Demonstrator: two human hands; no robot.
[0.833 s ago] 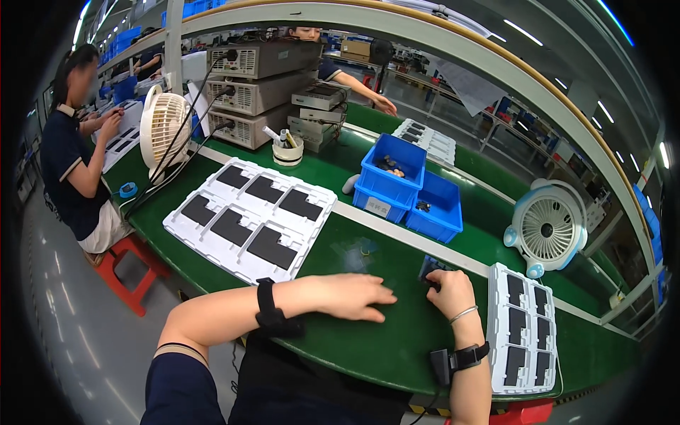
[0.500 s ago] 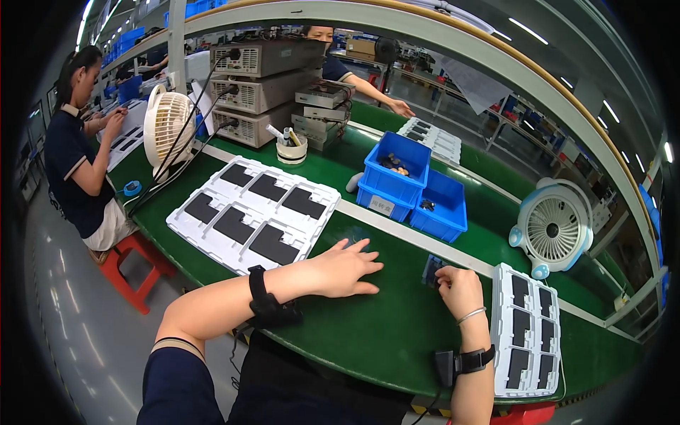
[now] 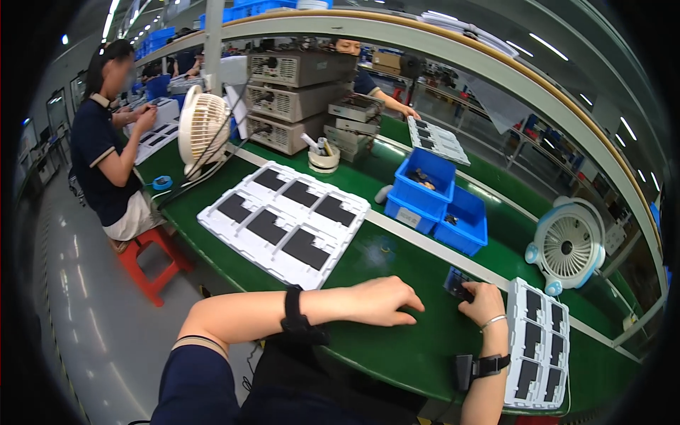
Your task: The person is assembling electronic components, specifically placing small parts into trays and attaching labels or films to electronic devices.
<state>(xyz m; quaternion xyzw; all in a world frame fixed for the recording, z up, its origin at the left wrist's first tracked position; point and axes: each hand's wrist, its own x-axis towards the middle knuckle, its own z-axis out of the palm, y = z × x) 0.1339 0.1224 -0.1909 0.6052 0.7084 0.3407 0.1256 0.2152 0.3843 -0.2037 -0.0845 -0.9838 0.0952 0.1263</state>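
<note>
My left hand (image 3: 382, 302) hovers palm down over the green bench top, empty, its fingers loosely bent and the thumb apart. To its right, my right hand (image 3: 486, 303) pinches a small dark flat piece (image 3: 457, 280), which shows partly beyond the fingertips. Its exact kind is too small to make out. A white tray (image 3: 511, 340) with black flat parts in its compartments lies just right of my right wrist. Further left rests a larger white tray (image 3: 212, 214), also filled with black flat parts (image 3: 306, 248).
Blue bins (image 3: 464, 237) with small parts stand beyond a pale strip. A white-and-blue fan (image 3: 567, 244) is at right, a cream fan (image 3: 202, 131) at left. Stacked grey instruments (image 3: 301, 78) and a pen cup (image 3: 324, 161) stand behind. Co-workers sit left and reach in from across.
My left hand has drawn its spread fingers closer together and come nearer my right hand. My right hand still pinches the dark piece. The whole view has shifted, moving the scene rightward.
</note>
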